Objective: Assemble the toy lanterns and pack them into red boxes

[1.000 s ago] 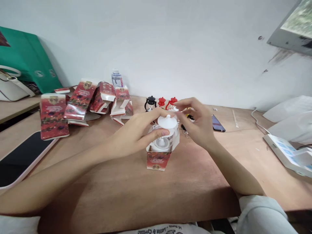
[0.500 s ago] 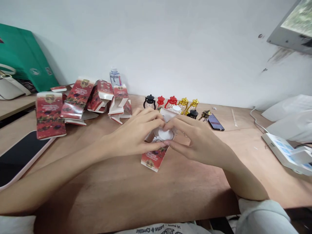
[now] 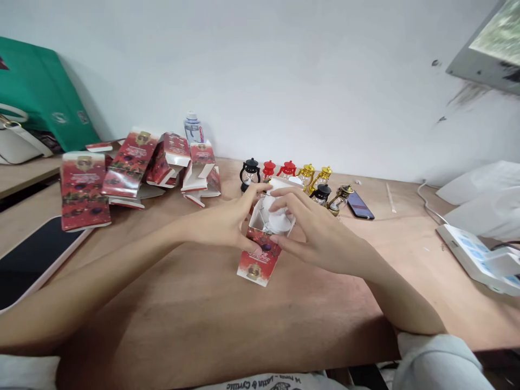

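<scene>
An open red box (image 3: 258, 260) with white flaps stands in the middle of the table, its printed front towards me. White round pieces (image 3: 279, 222) and a thin wire show in its opening. My left hand (image 3: 227, 219) grips the box's left side between thumb and fingers. Over the opening on the right is my right hand (image 3: 312, 227), its fingers curved apart at the white round piece, the thumb by the box's front edge. Whether it grips the piece is hard to tell. Behind stand small lanterns: black (image 3: 249, 172), red (image 3: 288, 169), gold (image 3: 324, 177) and bronze (image 3: 340, 198).
Several red boxes (image 3: 86, 189) lie at the left, near a large phone (image 3: 30, 260) and a bottle (image 3: 194, 129). A smaller phone (image 3: 359, 206) is behind on the right. A power strip (image 3: 479, 257) with a cable sits at the right edge.
My left hand has moved back to the box's left side, uncovering more of the opening. My right hand's fingers have lifted and spread a little over the white piece.
</scene>
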`<move>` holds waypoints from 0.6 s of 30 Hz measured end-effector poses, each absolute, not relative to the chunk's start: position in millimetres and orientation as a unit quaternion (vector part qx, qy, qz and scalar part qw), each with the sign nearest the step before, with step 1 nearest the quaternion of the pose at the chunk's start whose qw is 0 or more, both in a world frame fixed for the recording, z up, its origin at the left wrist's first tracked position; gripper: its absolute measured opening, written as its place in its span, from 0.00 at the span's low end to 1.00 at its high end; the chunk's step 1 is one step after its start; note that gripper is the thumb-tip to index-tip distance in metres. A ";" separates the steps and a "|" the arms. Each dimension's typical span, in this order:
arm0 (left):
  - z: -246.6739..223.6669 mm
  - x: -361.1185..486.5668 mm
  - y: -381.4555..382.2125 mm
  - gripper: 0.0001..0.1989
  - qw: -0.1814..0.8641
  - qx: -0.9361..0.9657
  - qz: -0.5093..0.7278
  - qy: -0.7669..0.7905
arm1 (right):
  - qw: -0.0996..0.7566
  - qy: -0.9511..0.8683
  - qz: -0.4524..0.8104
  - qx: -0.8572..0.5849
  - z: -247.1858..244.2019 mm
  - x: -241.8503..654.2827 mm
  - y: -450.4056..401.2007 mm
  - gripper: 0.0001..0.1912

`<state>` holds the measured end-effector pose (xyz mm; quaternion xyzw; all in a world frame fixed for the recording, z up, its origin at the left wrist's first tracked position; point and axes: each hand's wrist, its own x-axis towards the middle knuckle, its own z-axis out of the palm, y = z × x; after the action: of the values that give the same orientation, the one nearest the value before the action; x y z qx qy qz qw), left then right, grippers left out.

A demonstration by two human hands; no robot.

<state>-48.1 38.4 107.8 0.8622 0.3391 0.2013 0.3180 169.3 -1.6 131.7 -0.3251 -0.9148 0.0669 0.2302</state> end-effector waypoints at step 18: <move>111.7 -27.6 16.1 0.42 0.261 0.860 0.213 0.382 | 0.292 -0.872 0.085 -0.384 129.7 162.1 -7.7 0.16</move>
<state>-27.6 16.1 111.7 0.8604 0.3824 0.2125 0.2614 162.1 -7.7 129.7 -0.3838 -0.8719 0.0850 0.2920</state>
